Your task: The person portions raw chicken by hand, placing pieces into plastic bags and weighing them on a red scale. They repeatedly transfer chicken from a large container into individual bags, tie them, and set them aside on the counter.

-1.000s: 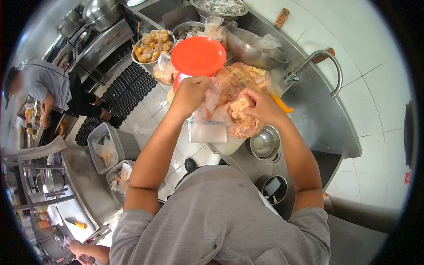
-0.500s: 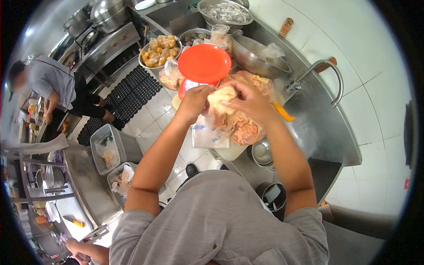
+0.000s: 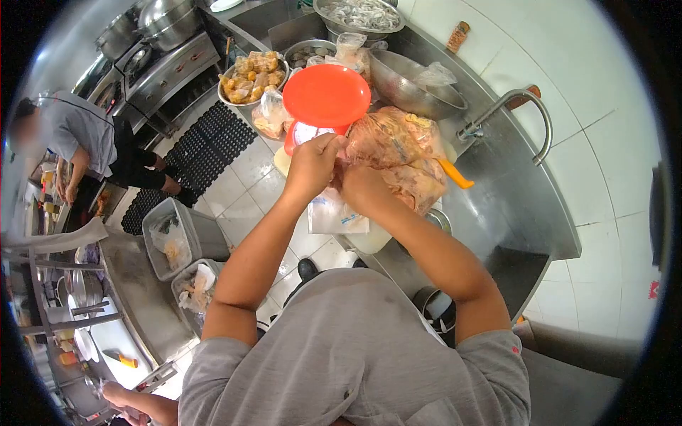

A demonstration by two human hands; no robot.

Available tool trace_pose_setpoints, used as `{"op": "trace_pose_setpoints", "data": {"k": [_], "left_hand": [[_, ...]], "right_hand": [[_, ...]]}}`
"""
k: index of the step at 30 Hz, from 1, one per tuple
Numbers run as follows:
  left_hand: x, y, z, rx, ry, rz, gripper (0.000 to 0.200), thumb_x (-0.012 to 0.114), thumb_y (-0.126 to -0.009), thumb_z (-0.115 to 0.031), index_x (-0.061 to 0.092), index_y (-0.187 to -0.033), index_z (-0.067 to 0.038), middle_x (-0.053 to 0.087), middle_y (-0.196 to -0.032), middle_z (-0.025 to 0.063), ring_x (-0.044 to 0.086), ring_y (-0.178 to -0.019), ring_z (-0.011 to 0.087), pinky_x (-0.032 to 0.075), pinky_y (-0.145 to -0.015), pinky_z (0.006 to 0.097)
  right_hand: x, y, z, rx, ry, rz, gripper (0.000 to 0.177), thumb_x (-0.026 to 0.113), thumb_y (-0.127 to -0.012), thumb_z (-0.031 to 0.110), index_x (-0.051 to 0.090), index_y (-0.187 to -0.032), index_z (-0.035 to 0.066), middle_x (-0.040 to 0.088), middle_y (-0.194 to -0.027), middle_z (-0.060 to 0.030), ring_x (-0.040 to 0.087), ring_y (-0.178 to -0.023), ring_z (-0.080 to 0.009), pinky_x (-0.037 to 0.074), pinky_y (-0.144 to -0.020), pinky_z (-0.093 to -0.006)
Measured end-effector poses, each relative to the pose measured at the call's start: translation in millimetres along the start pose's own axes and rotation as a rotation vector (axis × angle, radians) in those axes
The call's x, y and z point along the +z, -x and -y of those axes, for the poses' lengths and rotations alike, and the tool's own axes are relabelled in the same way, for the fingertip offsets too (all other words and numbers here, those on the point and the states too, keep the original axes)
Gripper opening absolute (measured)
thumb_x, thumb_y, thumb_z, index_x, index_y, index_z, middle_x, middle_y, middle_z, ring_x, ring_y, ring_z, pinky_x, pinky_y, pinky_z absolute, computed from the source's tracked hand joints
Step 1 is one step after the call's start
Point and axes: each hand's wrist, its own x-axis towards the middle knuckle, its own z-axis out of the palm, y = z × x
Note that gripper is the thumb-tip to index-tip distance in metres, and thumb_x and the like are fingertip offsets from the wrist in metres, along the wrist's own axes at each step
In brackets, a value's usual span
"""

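Note:
My left hand (image 3: 316, 167) is closed, its thumb and fingers pinching what looks like the rim of a clear plastic bag (image 3: 339, 157). Right beside it, my right hand (image 3: 366, 190) points down at the bag; its fingers are hidden. Against both hands lie large plastic bags of raw meat (image 3: 387, 138), pinkish with pale yellow bits. A knife with an orange handle (image 3: 455, 173) rests by the meat, its blade out of sight. Just beyond my left hand stands a red scale (image 3: 291, 138) with a round red pan (image 3: 327, 96). White plastic bags with blue print (image 3: 334, 219) lie below my hands.
Behind the scale stand a bowl of yellow bagged pieces (image 3: 254, 77), a metal colander (image 3: 415, 85) and a bowl of grey seafood (image 3: 359, 15). A faucet (image 3: 543, 117) arches at right. Grey bins (image 3: 167, 238) stand at left. Another person (image 3: 82, 135) works near the stove.
The pale piece that was between my hands is out of sight. My right hand has moved down and left toward the bag, uncovering the meat bags. My left hand stays almost in place.

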Motion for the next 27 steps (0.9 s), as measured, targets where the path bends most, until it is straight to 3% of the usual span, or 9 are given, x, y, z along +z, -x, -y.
{"op": "trace_pose_setpoints", "data": {"k": [5, 7, 8, 11, 14, 17, 20, 25, 27], "left_hand": [[9.5, -0.5, 21.9, 0.167, -0.056, -0.125, 0.026, 0.054, -0.089, -0.022, 0.065, -0.090, 0.001, 0.061, -0.067, 0.0165, 0.058, -0.062, 0.0285, 0.046, -0.062, 0.0356], [5.3, -1.6, 25.1, 0.368, -0.143, -0.245, 0.026, 0.054, -0.089, -0.021, 0.065, -0.091, 0.001, 0.061, -0.067, 0.0164, 0.059, -0.064, 0.0287, 0.046, -0.063, 0.0360], [1.8, -1.8, 24.8, 0.339, -0.178, -0.238, 0.026, 0.054, -0.090, -0.022, 0.065, -0.092, 0.001, 0.061, -0.067, 0.0160, 0.059, -0.064, 0.0276, 0.046, -0.063, 0.0358], [-9.6, 1.7, 13.7, 0.169, -0.186, -0.198, 0.026, 0.054, -0.090, -0.023, 0.066, -0.096, 0.000, 0.061, -0.069, 0.0134, 0.058, -0.064, 0.0212, 0.046, -0.063, 0.0329], [-6.3, 2.4, 9.1, -0.042, -0.028, -0.088, 0.027, 0.054, -0.090, -0.024, 0.066, -0.099, -0.001, 0.061, -0.070, 0.0096, 0.056, -0.065, 0.0128, 0.046, -0.062, 0.0285], [-1.4, -5.0, 16.8, -0.058, 0.073, -0.046, 0.029, 0.054, -0.090, -0.024, 0.065, -0.100, 0.001, 0.061, -0.068, 0.0087, 0.057, -0.064, 0.0117, 0.045, -0.059, 0.0285], [-7.0, -4.8, 16.4, -0.067, 0.152, -0.053, 0.027, 0.055, -0.089, -0.020, 0.064, -0.103, 0.001, 0.061, -0.070, 0.0062, 0.054, -0.063, 0.0097, 0.044, -0.058, 0.0253], [-7.6, -6.0, 28.9, 0.002, 0.117, 0.015, 0.024, 0.054, -0.087, -0.012, 0.063, -0.103, 0.003, 0.062, -0.075, 0.0047, 0.054, -0.064, 0.0091, 0.042, -0.057, 0.0212], [-5.0, -6.0, 24.5, -0.098, 0.125, 0.101, 0.023, 0.052, -0.086, -0.012, 0.062, -0.099, 0.004, 0.063, -0.076, 0.0081, 0.058, -0.065, 0.0121, 0.046, -0.059, 0.0240]], "right_hand": [[-2.7, -6.6, -2.8, 0.047, 0.211, 0.097, 0.020, 0.055, -0.079, 0.018, 0.062, -0.082, 0.000, 0.062, -0.068, -0.0185, 0.063, -0.065, -0.0327, 0.049, -0.063, -0.0425], [-15.6, -11.2, -10.2, -0.020, -0.014, -0.134, 0.022, 0.056, -0.079, 0.022, 0.062, -0.080, 0.001, 0.062, -0.068, -0.0187, 0.063, -0.068, -0.0313, 0.049, -0.065, -0.0429], [-25.1, -10.9, -12.5, -0.059, -0.121, -0.246, 0.023, 0.056, -0.079, 0.024, 0.063, -0.080, 0.001, 0.062, -0.068, -0.0188, 0.064, -0.069, -0.0307, 0.049, -0.065, -0.0430], [-57.0, 0.9, -5.9, 0.239, -0.238, 0.084, 0.025, 0.057, -0.079, 0.027, 0.063, -0.081, 0.003, 0.063, -0.073, -0.0194, 0.063, -0.074, -0.0331, 0.048, -0.068, -0.0452], [-10.7, 17.5, -9.2, 0.143, 0.091, 0.173, 0.024, 0.058, -0.080, 0.028, 0.063, -0.086, 0.005, 0.063, -0.078, -0.0191, 0.061, -0.077, -0.0367, 0.048, -0.071, -0.0454], [54.7, 30.2, -23.3, 0.081, 0.141, -0.186, 0.024, 0.060, -0.079, 0.027, 0.063, -0.090, 0.006, 0.061, -0.073, -0.0174, 0.062, -0.076, -0.0345, 0.049, -0.069, -0.0440], [23.2, 27.4, -17.9, 0.247, 0.012, -0.081, 0.020, 0.058, -0.080, 0.022, 0.063, -0.087, 0.004, 0.061, -0.068, -0.0162, 0.061, -0.070, -0.0347, 0.049, -0.067, -0.0418], [-29.7, 13.5, -11.7, 0.231, -0.474, 0.136, 0.021, 0.053, -0.082, 0.019, 0.061, -0.095, 0.003, 0.062, -0.076, -0.0168, 0.062, -0.067, -0.0289, 0.048, -0.063, -0.0387], [-33.9, 4.3, -3.0, 0.260, -0.608, 0.204, 0.024, 0.053, -0.083, 0.019, 0.061, -0.099, 0.003, 0.062, -0.076, -0.0146, 0.062, -0.065, -0.0231, 0.048, -0.061, -0.0361]]}}
